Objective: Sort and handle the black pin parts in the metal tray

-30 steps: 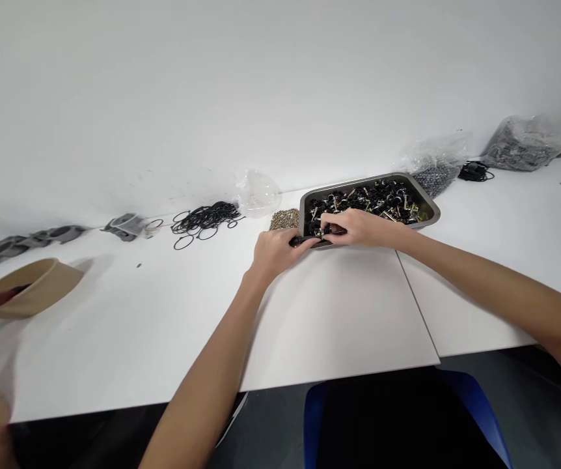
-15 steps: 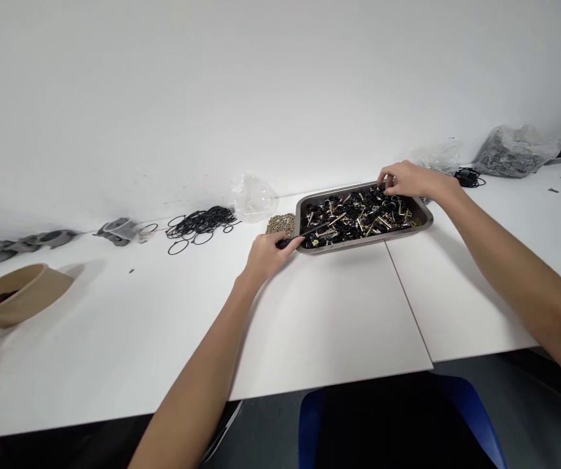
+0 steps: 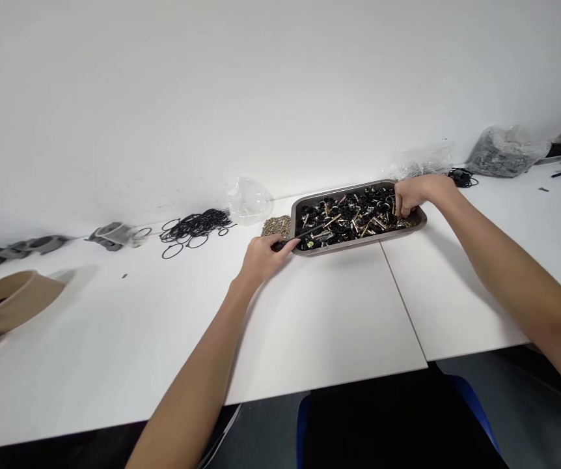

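A metal tray [image 3: 358, 242] full of small black and brass parts sits on the white table [image 3: 310, 312]. My left hand [image 3: 259, 256] rests at the tray's left front corner and grips a thin black tool [image 3: 294, 238] whose tip lies over the tray's edge. My right hand [image 3: 413, 193] reaches into the tray's far right corner, its fingers curled down among the parts. Whether it grips a part is hidden by the fingers.
A small heap of brass pieces [image 3: 274, 226] lies left of the tray, then a clear bag [image 3: 248, 198], black rubber rings [image 3: 192, 226] and grey parts [image 3: 109, 234]. A tan container [image 3: 12, 301] stands far left. Bags of parts [image 3: 502, 151] lie at the back right. A blue chair [image 3: 476, 417] is below.
My right hand left the tool's tip at the tray's front, went to the far right corner and has now dipped into the parts. My left hand kept its hold on the tool.
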{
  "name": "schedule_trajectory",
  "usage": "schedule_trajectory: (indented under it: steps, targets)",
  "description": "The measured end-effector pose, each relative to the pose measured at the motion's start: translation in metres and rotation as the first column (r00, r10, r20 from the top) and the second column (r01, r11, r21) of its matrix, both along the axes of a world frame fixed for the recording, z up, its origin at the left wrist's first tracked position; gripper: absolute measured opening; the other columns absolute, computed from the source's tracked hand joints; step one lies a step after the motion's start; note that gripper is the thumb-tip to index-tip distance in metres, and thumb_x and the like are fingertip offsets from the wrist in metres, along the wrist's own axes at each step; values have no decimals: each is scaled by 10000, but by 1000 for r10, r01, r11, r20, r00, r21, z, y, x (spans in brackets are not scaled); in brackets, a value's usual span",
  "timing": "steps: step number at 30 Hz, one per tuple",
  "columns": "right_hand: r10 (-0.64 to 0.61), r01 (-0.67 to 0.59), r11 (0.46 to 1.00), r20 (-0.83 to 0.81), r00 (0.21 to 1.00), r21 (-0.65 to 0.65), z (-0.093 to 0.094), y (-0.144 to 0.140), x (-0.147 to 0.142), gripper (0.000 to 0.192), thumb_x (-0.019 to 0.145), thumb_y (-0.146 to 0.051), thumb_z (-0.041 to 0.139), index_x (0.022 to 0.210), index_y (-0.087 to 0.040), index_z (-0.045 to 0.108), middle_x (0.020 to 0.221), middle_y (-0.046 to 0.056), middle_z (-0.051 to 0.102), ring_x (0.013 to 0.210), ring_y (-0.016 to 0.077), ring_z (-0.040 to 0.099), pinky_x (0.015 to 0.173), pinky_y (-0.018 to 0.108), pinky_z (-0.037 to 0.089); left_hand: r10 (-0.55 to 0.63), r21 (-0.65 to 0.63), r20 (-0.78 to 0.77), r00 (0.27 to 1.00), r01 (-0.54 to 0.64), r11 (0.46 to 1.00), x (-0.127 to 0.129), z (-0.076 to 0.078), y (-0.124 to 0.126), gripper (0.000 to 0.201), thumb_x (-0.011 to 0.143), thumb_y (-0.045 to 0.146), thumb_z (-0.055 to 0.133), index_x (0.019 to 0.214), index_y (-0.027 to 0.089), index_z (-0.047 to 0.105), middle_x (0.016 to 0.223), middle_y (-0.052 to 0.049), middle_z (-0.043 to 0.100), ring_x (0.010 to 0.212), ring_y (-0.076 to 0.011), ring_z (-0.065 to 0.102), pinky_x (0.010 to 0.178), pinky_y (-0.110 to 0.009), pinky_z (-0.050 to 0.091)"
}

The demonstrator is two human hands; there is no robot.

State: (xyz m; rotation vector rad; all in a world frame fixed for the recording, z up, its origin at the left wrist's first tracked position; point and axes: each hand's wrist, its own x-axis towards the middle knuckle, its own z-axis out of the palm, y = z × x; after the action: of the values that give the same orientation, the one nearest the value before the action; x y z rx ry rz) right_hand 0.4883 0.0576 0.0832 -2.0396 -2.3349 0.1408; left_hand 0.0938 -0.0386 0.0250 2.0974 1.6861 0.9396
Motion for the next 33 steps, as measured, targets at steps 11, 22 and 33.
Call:
schedule_trajectory:
  steps: [11,22,33]
  targets:
    - [51,-28,944,63,997,-328,8,-9,-7,302,728,-108,815,995,-244,845,1079,72,789,950,250,726,766,335,571,-17,23,-15,1000,17,1000,0,-3,1,498,778,641,607,548,202,551,519,-13,512,537,-134,373,586,-317,298]
    - [117,-119,992,-26,993,-52,-6,-48,-5,309,704,50,705,827,-203,831,879,71,788,860,247,724,844,353,547,-45,61,-74,996,50,997,0,-1,2,473,820,610,604,577,205,610,534,-31,571,526,-149,424,576,-320,329]
    - [246,-246,969,54,968,-7,-7,-67,-2,215,852,-6,576,822,-128,750,1079,162,736,897,244,693,805,360,485,-61,64,-75,995,66,996,0,4,0,479,826,634,585,592,215,591,598,-56,623,555,-172,457,605,-325,342]
